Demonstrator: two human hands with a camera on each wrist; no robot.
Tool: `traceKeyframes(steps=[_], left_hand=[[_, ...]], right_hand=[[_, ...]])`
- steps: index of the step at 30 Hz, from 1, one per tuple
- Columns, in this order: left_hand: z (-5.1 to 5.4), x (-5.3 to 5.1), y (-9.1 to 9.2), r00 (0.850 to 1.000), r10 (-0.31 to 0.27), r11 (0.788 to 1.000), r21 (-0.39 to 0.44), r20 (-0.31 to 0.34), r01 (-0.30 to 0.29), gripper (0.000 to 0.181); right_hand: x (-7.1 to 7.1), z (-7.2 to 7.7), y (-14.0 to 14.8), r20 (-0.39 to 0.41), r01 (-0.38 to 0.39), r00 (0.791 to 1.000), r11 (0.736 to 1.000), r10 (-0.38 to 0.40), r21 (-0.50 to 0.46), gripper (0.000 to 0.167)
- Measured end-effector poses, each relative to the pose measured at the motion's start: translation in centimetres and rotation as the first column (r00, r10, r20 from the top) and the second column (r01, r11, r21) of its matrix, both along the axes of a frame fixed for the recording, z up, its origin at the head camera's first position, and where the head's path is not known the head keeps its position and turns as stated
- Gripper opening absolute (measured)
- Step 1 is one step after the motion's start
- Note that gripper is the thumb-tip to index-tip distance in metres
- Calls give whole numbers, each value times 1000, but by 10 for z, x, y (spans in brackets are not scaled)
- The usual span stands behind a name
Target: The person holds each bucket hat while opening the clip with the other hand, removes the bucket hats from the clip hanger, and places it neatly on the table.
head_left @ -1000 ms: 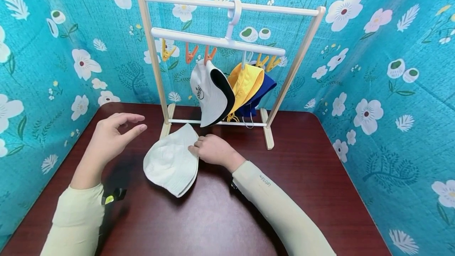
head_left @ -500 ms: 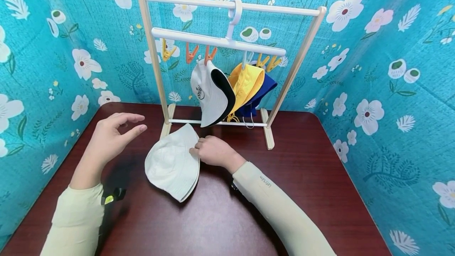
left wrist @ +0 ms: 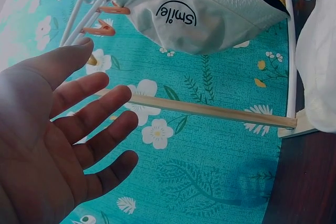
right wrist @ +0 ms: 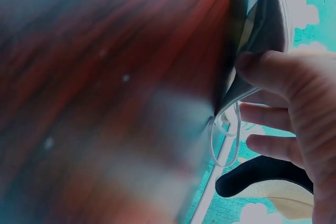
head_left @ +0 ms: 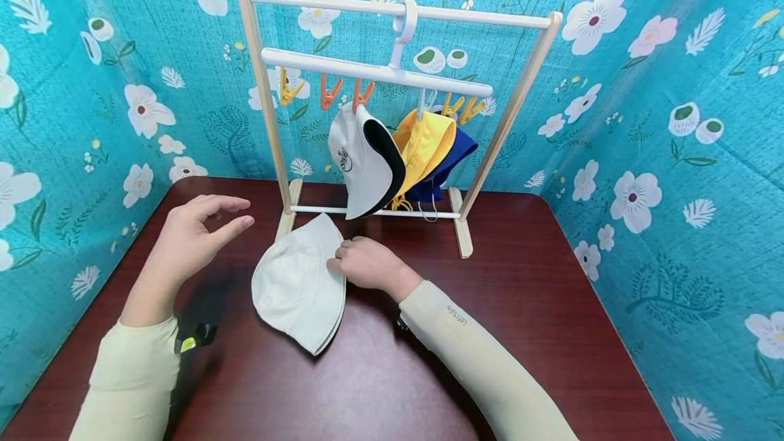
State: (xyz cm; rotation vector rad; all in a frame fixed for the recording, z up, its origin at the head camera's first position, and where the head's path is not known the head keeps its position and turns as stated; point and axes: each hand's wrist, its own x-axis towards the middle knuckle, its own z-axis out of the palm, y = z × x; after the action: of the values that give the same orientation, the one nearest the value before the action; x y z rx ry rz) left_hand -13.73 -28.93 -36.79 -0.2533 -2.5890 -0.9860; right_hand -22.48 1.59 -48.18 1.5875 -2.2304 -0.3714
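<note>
A plain off-white bucket hat lies folded on the table, in front of the rack's left foot. My right hand pinches its brim at the right edge; in the right wrist view the thumb is inside the brim and the fingers are on the far side. To the left of this hat, my left hand is held above the table with nothing in it. Its fingers are spread and slightly bent in the left wrist view. Above hangs a white and black bucket hat marked "smile", clipped by an orange clothespin.
A wooden rack bears a white hanger with several clothespins. On its right side hang a yellow hat and a navy hat with a white cord. Blue floral cloth surrounds the dark red table.
The off-white hat has shifted slightly right and towards me, its lower tip turning, with my right hand still gripping the brim. My left hand has stayed in place.
</note>
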Motion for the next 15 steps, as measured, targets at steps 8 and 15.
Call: traceKeyframes(steps=[8, 15], left_hand=[[1, 0, 0, 1000, -1, 1000, -6, -6, 1, 34], [2, 1, 2, 1000, -3, 1000, -17, 4, 3, 34]], right_hand=[[3, 3, -1, 0, 16, 1000, 999, -16, 38, 22], [5, 2, -1, 19, 22, 1000, 999, -23, 47, 22]])
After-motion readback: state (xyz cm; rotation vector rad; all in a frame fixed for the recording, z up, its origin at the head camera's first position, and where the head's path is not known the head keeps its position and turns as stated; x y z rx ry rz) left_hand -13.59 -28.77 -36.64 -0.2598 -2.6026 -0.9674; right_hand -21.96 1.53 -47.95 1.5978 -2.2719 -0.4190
